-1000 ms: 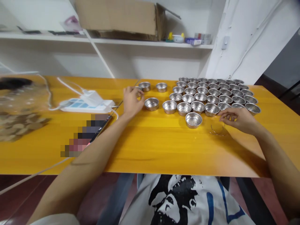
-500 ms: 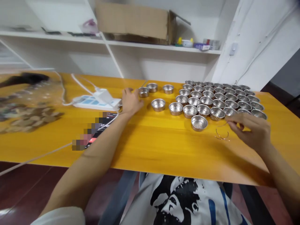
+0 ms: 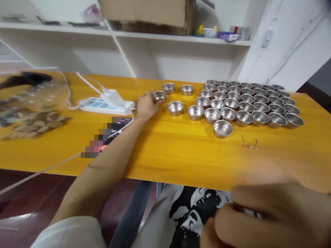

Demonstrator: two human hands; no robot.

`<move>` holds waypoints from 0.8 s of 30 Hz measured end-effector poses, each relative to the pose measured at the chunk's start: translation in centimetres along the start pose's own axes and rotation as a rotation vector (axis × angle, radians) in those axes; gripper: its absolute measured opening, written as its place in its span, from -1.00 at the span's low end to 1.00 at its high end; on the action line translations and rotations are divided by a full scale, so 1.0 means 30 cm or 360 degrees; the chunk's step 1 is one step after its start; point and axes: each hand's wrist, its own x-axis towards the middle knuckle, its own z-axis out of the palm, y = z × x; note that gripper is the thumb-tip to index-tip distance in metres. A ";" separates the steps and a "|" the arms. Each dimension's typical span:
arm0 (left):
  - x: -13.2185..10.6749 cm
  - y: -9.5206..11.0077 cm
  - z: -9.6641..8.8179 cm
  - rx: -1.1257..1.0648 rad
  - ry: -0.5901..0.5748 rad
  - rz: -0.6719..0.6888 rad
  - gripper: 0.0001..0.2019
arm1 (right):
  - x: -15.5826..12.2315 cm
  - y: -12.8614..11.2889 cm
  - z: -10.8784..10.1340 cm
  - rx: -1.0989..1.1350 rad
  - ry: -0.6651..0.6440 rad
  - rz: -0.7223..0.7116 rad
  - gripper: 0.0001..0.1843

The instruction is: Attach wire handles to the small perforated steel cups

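Several small perforated steel cups (image 3: 245,103) stand in rows at the far right of the yellow table (image 3: 181,155). One cup (image 3: 222,128) sits alone in front of the rows. My left hand (image 3: 145,105) reaches far forward, its fingers curled on a single cup (image 3: 159,96) at the left end of the group. A thin bent wire clip (image 3: 249,143) lies on the table near the lone cup. My right hand (image 3: 271,213) is close to the camera at the bottom right, blurred, with thumb and fingers pinched together; what they hold is unclear.
A white power strip (image 3: 103,106) with a plug and cables lies left of my left hand. A phone (image 3: 111,132) lies in front of it. A clear bag of brown discs (image 3: 33,122) sits at far left. A cardboard box (image 3: 144,13) stands on the shelf behind.
My right hand has pulled back from the wire clip on the table toward me and up close to the camera. My left hand stays at the leftmost cup. The view has shifted slightly.
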 end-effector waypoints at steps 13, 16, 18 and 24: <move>-0.105 0.114 -0.051 -0.0215 -0.0179 0.1076 -0.38 | -0.026 0.377 0.197 0.0081 -0.0020 -0.0060 -0.69; -0.123 0.123 -0.021 -0.0258 -0.0284 0.1069 -0.33 | -0.111 0.485 0.177 0.0251 0.0409 0.0400 -0.80; -0.145 0.150 -0.019 -0.0411 -0.0111 0.1021 -0.39 | -0.147 0.533 0.165 0.0440 0.0671 0.0736 -0.78; -0.380 0.369 -0.050 -0.1089 0.0363 0.1385 -0.27 | -0.185 0.538 0.156 0.0792 0.0878 0.1065 -0.69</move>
